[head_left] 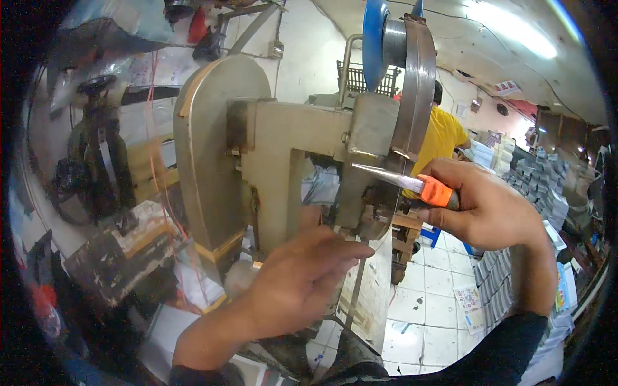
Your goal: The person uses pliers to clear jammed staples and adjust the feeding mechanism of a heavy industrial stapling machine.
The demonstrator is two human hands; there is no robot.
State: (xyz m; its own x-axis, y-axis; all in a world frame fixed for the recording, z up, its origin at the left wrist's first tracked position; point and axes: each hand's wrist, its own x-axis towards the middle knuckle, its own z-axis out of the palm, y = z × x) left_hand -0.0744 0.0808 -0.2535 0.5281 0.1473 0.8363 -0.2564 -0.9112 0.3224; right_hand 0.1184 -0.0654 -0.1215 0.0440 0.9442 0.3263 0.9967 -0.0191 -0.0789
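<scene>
Clamping long-nosed metal pliers with orange handles [436, 192] in my right hand [496, 209], at right edge of grey metal machine [299, 122]; left hand [293, 276] near its lower right corner, can't tell grip.

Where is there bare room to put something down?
Mostly bare: the white tiled floor between the metal machine and the paper stacks, except a printed sheet near the stacks. It's crowded by the machine: the left hand is there, and the right hand holds orange-handled pliers.
</scene>
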